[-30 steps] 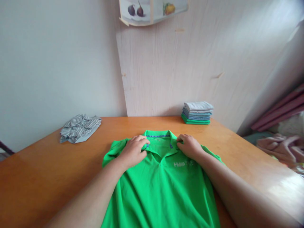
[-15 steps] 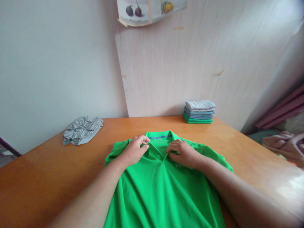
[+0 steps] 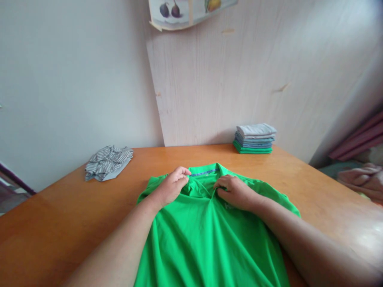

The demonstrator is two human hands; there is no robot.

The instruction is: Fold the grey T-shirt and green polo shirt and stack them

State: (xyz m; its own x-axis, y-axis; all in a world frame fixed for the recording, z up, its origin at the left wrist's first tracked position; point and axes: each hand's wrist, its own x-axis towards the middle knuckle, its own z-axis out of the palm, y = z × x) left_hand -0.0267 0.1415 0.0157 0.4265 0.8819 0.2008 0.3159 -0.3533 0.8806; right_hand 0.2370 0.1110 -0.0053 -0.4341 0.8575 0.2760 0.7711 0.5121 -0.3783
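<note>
A bright green polo shirt (image 3: pixel 206 239) lies front up on the orange wooden table (image 3: pixel 74 207), collar towards the wall. My left hand (image 3: pixel 172 187) pinches the left side of the collar, fingers curled on the fabric. My right hand (image 3: pixel 233 192) is closed on the right collar flap near the placket, and the cloth bunches between the two hands. Both forearms lie across the chest of the shirt.
A crumpled grey striped garment (image 3: pixel 107 162) lies at the back left of the table. A neat stack of folded clothes (image 3: pixel 255 138) stands at the back right by the pale wood panel (image 3: pixel 224 79). Pink fabric (image 3: pixel 362 179) is piled beyond the table's right edge.
Both hands have drawn inwards along the collar towards the placket. The right hand now covers the chest logo, and the collar fabric has gathered between the hands.
</note>
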